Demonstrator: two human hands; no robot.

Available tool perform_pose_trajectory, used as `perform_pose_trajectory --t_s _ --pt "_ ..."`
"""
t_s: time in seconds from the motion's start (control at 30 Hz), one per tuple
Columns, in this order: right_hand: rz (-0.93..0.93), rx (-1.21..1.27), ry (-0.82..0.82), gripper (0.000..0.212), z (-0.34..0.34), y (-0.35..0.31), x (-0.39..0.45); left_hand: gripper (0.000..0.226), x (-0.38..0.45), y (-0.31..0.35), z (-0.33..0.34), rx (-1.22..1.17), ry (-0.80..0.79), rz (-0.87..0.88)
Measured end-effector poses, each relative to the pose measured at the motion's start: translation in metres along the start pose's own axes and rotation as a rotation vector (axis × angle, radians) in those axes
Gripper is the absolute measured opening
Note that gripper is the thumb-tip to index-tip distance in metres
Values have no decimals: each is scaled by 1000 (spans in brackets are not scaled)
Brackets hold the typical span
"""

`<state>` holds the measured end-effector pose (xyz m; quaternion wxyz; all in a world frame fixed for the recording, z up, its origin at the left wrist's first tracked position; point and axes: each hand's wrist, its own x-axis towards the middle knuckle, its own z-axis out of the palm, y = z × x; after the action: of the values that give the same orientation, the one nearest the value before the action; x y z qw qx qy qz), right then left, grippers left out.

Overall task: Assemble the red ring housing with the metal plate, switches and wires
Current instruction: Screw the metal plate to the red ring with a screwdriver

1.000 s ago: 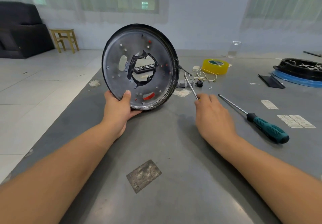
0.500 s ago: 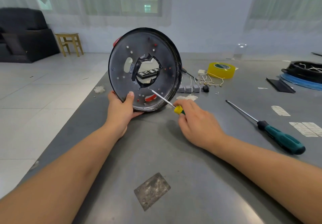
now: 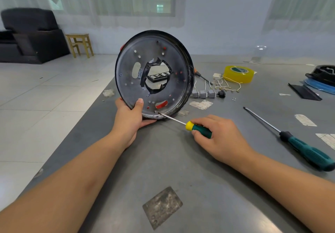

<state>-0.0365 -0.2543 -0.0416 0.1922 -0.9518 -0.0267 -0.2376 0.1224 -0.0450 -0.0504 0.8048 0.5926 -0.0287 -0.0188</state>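
Note:
The round metal plate (image 3: pixel 126 80) sits in its dark-rimmed ring housing, stood on edge on the grey table (image 3: pixel 181 169); red housing shows through small holes and a slot. My left hand (image 3: pixel 129 118) grips its lower left rim, thumb on the plate face. My right hand (image 3: pixel 219 138) holds a small green and yellow screwdriver (image 3: pixel 192 126), its tip touching a screw near the plate's bottom edge. Three grey switches (image 3: pixel 203 93) and thin wires (image 3: pixel 226 85) lie behind on the table.
A long green-handled screwdriver (image 3: pixel 299 145) lies at the right. A yellow tape roll (image 3: pixel 238 73), a small black knob (image 3: pixel 221 93), a black strip (image 3: pixel 304 92) and another black housing on a blue ring (image 3: pixel 322 77) are farther back. The table's left edge drops to tiled floor.
My right hand picked the small screwdriver up from the table and brought its tip to the plate, then lower to the bottom edge. My left hand keeps holding the upright plate.

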Motion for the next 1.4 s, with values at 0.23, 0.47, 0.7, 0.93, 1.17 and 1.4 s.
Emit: perform_pose_trajectory --t_s 0.23,0.47,0.7,0.93,1.17,1.4 --pt "-22 -2 20 30 4 -1 1 22 4 -5 -1 3 8 32" --pt "-19 -7 19 31 4 -2 0 23 2 -6 -1 16 13 71" --pt "-16 0 26 29 5 0 0 27 -3 -5 -1 47 16 116" --pt "-21 5 25 29 5 1 0 26 -3 -4 0 44 17 100" --pt "-34 -33 17 30 4 -4 -1 25 -4 -3 -1 66 14 107" --pt "-120 -176 64 33 0 -9 -4 30 -5 -4 -1 111 25 115"
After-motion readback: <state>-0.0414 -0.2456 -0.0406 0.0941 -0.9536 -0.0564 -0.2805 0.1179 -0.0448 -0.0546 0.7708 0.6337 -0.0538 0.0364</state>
